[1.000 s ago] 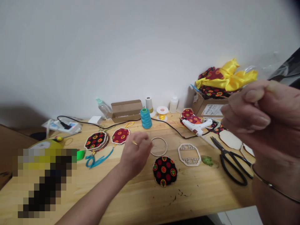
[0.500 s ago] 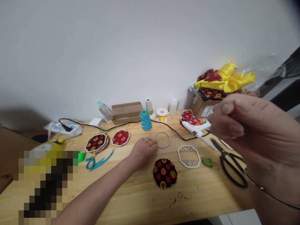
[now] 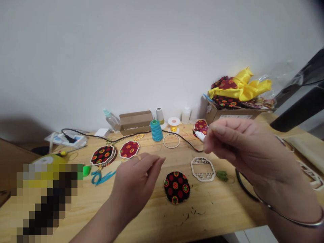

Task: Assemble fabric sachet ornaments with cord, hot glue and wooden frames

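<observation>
My left hand [image 3: 135, 179] is raised over the table, fingertips and thumb brought together; whatever they may pinch is too small to make out. My right hand [image 3: 235, 145], with a bangle at the wrist, is held up at the right, thumb pressed to its fingers, their contents not visible. Between and below the hands lie a round black patterned fabric piece [image 3: 176, 187] and a pale lattice frame [image 3: 203, 169]. A thin plain ring [image 3: 171, 141] rests farther back. Behind my right hand, a white glue gun [image 3: 200, 135] shows only its nozzle end. Scissors [image 3: 244, 189] are mostly covered by that hand.
Finished fabric ornaments [image 3: 103, 155] with blue tassels lie left. A teal thread cone [image 3: 156, 130], a yellow cord spool [image 3: 173, 125] and an open cardboard box [image 3: 136, 122] stand along the wall. A black cable [image 3: 126, 137] crosses the table. Green thread [image 3: 222, 175] lies right.
My left hand has come off the ring, lifting and moving nearer me. The ring now lies farther back. My right hand has moved left and down, now covering most of the glue gun and scissors.
</observation>
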### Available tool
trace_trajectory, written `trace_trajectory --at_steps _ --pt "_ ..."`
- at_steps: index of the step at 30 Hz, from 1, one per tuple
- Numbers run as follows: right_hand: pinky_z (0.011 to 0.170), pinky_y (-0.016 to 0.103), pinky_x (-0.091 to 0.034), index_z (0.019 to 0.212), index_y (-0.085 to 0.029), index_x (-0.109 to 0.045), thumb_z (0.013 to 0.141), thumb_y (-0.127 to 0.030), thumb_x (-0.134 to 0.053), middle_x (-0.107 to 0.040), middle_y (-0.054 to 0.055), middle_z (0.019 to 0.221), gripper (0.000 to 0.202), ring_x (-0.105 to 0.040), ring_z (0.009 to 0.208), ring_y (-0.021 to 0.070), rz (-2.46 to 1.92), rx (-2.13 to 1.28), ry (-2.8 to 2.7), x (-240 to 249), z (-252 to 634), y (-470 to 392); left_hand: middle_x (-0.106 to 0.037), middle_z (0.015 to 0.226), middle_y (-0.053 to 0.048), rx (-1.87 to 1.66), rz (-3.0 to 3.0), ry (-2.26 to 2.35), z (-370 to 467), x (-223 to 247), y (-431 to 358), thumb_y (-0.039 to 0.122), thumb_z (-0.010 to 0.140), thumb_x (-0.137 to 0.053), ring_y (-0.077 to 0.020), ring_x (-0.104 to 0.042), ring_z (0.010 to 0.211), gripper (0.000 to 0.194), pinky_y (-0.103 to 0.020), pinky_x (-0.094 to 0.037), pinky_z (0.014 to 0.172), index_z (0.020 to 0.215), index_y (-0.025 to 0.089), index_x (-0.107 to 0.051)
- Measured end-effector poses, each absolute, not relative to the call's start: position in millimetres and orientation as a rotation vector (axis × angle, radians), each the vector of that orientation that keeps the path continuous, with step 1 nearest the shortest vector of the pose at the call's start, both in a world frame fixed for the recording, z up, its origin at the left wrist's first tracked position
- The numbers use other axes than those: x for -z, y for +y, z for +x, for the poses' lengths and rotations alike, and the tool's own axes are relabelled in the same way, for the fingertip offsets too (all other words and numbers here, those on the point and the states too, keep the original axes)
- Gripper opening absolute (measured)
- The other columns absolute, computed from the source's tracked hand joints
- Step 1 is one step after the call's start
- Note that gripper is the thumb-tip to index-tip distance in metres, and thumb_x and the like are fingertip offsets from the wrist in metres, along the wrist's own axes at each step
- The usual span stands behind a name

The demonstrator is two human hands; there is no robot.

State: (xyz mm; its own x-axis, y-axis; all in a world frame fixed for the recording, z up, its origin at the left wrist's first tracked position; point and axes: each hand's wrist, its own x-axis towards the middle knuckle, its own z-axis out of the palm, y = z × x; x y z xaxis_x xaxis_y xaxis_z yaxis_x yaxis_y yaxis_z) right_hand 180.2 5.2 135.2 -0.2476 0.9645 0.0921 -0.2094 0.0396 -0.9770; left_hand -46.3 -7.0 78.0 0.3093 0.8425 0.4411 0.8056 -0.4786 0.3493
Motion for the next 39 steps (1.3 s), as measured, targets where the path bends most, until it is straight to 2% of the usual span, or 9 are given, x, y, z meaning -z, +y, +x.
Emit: trace_trajectory --at_steps 3,5,14,18,21,28,32,35,39 --pt "0.033 0.018 -0.021 0.067 -0.017 -0.069 0.081 -0.035 -0.062 -0.068 0.003 0.068 0.024 -0.037 0.038 0.0022 -0.88 -1.529 -1.281 -127 166 5 -0.062 0.056 0.002 -1.155 2.035 1.344 -41 -97 -42 0.03 0.082 -0.057 -0.0139 -0.05 0.044 0.014 -0.028 -0.037 0.044 0.076 0.033 -0.069" --pt "0.033 0.017 -0.024 0.07 -0.016 -0.069 0.081 -0.037 -0.062 -0.067 0.002 0.066 0.024 -0.039 0.036 0.0014 -0.883 -1.625 -1.267 -119 155 3 -0.068 0.068 0.001 -1.217 1.768 1.304 -33 -97 -57 0.028 0.078 -0.062 -0.0124 -0.048 0.041 0.013 -0.028 -0.038 0.041 0.084 0.036 -0.071" --pt "0.032 0.016 -0.035 0.081 -0.016 -0.068 0.071 -0.038 -0.07 -0.07 0.003 0.071 0.025 -0.05 0.034 0.0046 -0.92 -1.851 -1.03 -85 129 -6 -0.067 0.067 -0.003 -1.098 1.068 1.058 -11 -70 -48 0.027 0.072 -0.069 -0.0125 -0.056 0.051 0.029 -0.023 -0.041 0.044 0.1 0.021 -0.063" --pt "0.033 0.018 -0.039 0.077 -0.018 -0.071 0.071 -0.038 -0.07 -0.071 0.007 0.095 0.021 -0.052 0.036 0.0042 -1.007 -1.695 -1.187 -75 129 -12 -0.069 0.074 -0.003 -1.062 0.985 0.994 -8 -62 -41 0.026 0.072 -0.07 -0.0089 -0.054 0.052 0.03 -0.019 -0.036 0.044 0.1 0.021 -0.061" --pt "0.033 0.018 -0.038 0.076 -0.02 -0.074 0.073 -0.035 -0.068 -0.069 0.007 0.103 0.016 -0.048 0.036 0.0022 -1.105 -1.586 -1.33 -72 134 -16 -0.062 0.06 0.001 -0.963 1.051 1.013 -8 -57 -39 0.026 0.076 -0.067 -0.0067 -0.048 0.049 0.014 -0.018 -0.034 0.045 0.087 0.019 -0.066" --pt "0.046 0.024 -0.041 0.084 -0.02 -0.074 0.078 -0.041 -0.062 -0.061 0.0 0.048 0.025 -0.052 0.045 0.0114 -1.401 -1.108 -1.532 -71 194 -9 -0.05 0.051 0.003 -0.881 1.055 0.992 -13 -50 -40 0.031 0.078 -0.065 -0.0051 -0.039 0.049 0.021 -0.018 -0.029 0.048 0.064 0.016 -0.065" --pt "0.061 0.033 -0.048 0.097 -0.022 -0.071 0.081 -0.041 -0.057 -0.071 0.006 0.082 0.029 -0.063 0.067 0.02 -1.746 -0.558 -1.729 -54 235 -20 -0.047 0.05 0.005 -0.991 0.83 0.952 -20 -50 -37 0.03 0.074 -0.07 -0.0045 -0.038 0.049 0.018 -0.017 -0.029 0.048 0.065 0.016 -0.064" --pt "0.071 0.037 -0.048 0.11 -0.025 -0.064 0.079 -0.031 -0.055 -0.065 0.008 0.11 0.032 -0.065 0.082 0.0245 -1.933 -0.381 -2.074 -37 247 -34 -0.048 0.053 0.004 -1.09 0.713 0.938 -24 -51 -32 0.027 0.069 -0.074 -0.0042 -0.039 0.049 0.014 -0.017 -0.03 0.048 0.068 0.016 -0.066" --pt "0.068 0.034 -0.047 0.099 -0.022 -0.064 0.079 -0.022 -0.049 -0.066 0.007 0.099 0.024 -0.064 0.082 0.0236 -2.062 -0.373 -2.285 -23 247 -35 -0.046 0.05 0.004 -1.132 0.686 0.946 -27 -52 -26 0.025 0.07 -0.073 -0.0045 -0.036 0.048 0.013 -0.018 -0.027 0.047 0.067 0.015 -0.066"
